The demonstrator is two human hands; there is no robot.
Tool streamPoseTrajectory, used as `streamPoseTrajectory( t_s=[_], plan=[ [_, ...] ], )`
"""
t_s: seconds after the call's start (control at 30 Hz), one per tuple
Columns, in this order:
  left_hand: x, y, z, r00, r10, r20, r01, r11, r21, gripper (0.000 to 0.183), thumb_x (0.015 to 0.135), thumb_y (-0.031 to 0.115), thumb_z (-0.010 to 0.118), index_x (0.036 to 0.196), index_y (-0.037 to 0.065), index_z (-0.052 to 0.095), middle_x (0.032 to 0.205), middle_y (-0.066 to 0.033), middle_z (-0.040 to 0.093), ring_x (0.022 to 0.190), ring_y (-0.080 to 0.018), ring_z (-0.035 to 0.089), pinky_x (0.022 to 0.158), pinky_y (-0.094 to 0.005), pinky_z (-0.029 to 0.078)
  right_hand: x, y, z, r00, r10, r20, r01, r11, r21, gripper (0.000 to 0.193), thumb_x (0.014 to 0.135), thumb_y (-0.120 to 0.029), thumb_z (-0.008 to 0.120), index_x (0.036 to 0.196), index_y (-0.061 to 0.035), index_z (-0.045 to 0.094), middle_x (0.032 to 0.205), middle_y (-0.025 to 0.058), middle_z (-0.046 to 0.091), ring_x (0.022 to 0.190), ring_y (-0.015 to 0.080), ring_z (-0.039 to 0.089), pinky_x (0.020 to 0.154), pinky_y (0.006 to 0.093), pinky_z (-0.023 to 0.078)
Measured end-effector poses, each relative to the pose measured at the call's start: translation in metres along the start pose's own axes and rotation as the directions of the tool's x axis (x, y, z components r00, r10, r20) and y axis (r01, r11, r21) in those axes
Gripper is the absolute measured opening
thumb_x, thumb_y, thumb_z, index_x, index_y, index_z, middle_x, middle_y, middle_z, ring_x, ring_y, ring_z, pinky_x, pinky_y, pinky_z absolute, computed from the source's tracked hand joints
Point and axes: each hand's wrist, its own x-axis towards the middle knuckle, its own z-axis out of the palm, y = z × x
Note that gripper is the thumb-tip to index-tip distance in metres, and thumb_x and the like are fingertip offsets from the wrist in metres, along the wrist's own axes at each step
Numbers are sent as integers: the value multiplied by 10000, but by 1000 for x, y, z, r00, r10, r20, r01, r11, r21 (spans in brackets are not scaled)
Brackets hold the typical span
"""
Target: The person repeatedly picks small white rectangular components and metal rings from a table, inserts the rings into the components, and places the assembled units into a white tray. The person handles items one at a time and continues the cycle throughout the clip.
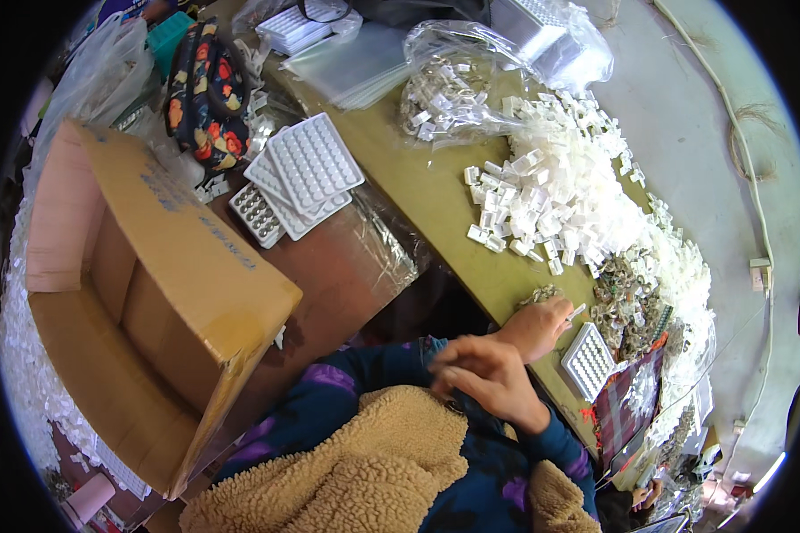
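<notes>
My left hand (542, 327) reaches over the near edge of the green table, its fingers closed on a small white plastic piece (577, 313). A small heap of metal parts (542, 293) lies just beyond its knuckles. Close to the fingers, on the right, rests a white tray with rows of round cells (588, 362). My right hand (489, 377) is held nearer my body, in front of the left wrist. Its fingers are loosely bent and apart, slightly blurred, with nothing visible in them.
White plastic pieces (578, 186) form a long pile on the table, beside mixed metal parts (631, 298). A clear bag (453, 93) lies at the back. Left stand an open cardboard box (178, 240), stacked white trays (307, 164) and a flowered bag (206, 98).
</notes>
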Motion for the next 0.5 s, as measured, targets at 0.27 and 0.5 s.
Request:
streamPoseTrajectory(
  t_s=[0.27,0.5],
  plan=[
    [8,10,-1,992,-123,22,121,990,77,163,898,112,638,998,17,550,936,-205,614,841,-434,613,689,-496,485,-105,11,-39,868,-13,-496,110,980,166,267,866,15,673,1127,61,636,1050,155,695,927,189,677,851,310,541],
    [11,11,-3,980,-196,24,193,975,107,191,868,121,685,1014,27,605,924,-190,640,811,-395,629,691,-438,509,-119,46,-46,786,115,-607,82,954,287,251,900,-18,664,1143,39,641,1050,111,702,954,158,664,856,289,539]
  ],
)
